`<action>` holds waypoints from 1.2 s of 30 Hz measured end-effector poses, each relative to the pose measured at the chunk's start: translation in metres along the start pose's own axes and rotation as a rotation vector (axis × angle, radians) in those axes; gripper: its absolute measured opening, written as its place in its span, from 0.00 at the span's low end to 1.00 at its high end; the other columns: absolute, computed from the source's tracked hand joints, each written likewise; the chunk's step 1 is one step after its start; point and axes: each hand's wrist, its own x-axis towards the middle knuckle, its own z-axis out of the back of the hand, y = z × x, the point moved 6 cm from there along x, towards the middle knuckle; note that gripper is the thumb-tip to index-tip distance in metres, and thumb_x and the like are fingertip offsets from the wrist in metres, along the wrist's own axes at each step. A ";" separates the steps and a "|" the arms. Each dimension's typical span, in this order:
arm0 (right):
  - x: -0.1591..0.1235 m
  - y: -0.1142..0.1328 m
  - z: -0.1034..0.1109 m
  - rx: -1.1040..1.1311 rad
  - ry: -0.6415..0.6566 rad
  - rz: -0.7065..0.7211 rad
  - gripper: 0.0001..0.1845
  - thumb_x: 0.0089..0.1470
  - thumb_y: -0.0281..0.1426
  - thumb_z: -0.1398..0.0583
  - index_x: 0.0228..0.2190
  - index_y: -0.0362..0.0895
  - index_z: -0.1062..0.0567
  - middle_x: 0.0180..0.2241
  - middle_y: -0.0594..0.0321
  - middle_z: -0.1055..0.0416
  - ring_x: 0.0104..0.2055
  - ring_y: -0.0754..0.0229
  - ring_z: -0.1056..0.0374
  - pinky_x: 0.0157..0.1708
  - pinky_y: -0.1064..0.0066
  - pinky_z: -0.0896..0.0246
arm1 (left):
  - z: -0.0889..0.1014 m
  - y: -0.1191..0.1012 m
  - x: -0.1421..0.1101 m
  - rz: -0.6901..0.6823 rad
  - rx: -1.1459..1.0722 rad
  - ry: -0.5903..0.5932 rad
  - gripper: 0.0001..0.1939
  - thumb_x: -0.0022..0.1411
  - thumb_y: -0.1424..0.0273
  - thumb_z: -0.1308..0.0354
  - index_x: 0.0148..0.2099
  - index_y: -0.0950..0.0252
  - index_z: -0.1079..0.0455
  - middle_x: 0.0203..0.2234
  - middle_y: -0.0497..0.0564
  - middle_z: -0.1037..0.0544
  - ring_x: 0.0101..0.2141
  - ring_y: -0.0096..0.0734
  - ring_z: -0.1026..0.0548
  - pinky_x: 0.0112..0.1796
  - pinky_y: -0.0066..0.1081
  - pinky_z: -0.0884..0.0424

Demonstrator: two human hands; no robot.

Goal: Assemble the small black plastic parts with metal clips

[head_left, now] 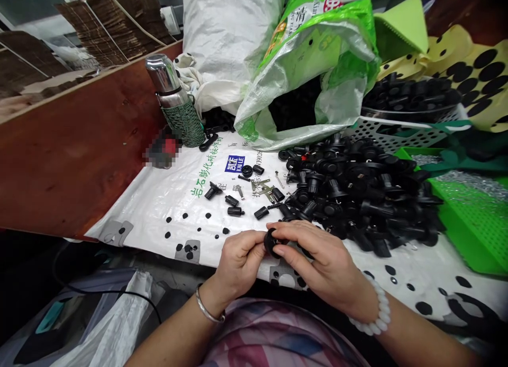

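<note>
My left hand (238, 261) and my right hand (317, 258) meet at the near edge of the white woven sheet (159, 203). Both pinch one small round black plastic part (273, 242) between their fingertips. The right hand's fingers curl over the top of it and hide part of it. A large pile of similar black plastic parts (357, 192) lies just beyond the right hand. Several loose black pieces (235, 211) and small metal springs and clips (260, 186) are scattered on the sheet ahead of the left hand.
A steel flask in a green mesh sleeve (177, 105) stands at the back left. A green-and-white sack (313, 71) gapes open behind the pile. A perforated white basket of black parts (413, 113) and a green tray of small metal pieces (472, 208) sit to the right.
</note>
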 end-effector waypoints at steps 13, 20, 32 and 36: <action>0.000 0.000 -0.003 -0.019 -0.018 0.007 0.21 0.51 0.31 0.39 0.47 0.41 0.35 0.39 0.56 0.30 0.41 0.57 0.35 0.40 0.63 0.38 | 0.002 -0.001 0.001 -0.007 -0.020 -0.013 0.07 0.60 0.76 0.48 0.36 0.67 0.28 0.26 0.50 0.23 0.27 0.26 0.26 0.30 0.24 0.31; 0.001 0.006 -0.005 -0.039 -0.073 0.052 0.22 0.51 0.31 0.39 0.48 0.41 0.36 0.39 0.54 0.30 0.41 0.55 0.34 0.41 0.61 0.38 | 0.002 -0.005 0.000 -0.064 0.035 -0.053 0.07 0.60 0.77 0.48 0.36 0.67 0.29 0.27 0.51 0.22 0.29 0.27 0.25 0.32 0.25 0.30; 0.002 0.009 -0.007 -0.089 -0.022 0.092 0.20 0.53 0.33 0.41 0.47 0.39 0.36 0.40 0.52 0.30 0.42 0.54 0.34 0.42 0.59 0.39 | 0.004 0.000 -0.001 -0.006 0.006 -0.055 0.07 0.60 0.76 0.49 0.37 0.68 0.29 0.26 0.50 0.23 0.27 0.26 0.26 0.31 0.24 0.31; 0.003 0.008 -0.005 -0.082 0.014 0.100 0.20 0.54 0.32 0.42 0.48 0.38 0.36 0.41 0.51 0.30 0.43 0.54 0.34 0.43 0.60 0.39 | 0.004 -0.001 -0.001 -0.006 0.001 -0.052 0.08 0.60 0.76 0.49 0.37 0.68 0.28 0.26 0.50 0.23 0.27 0.26 0.26 0.31 0.25 0.31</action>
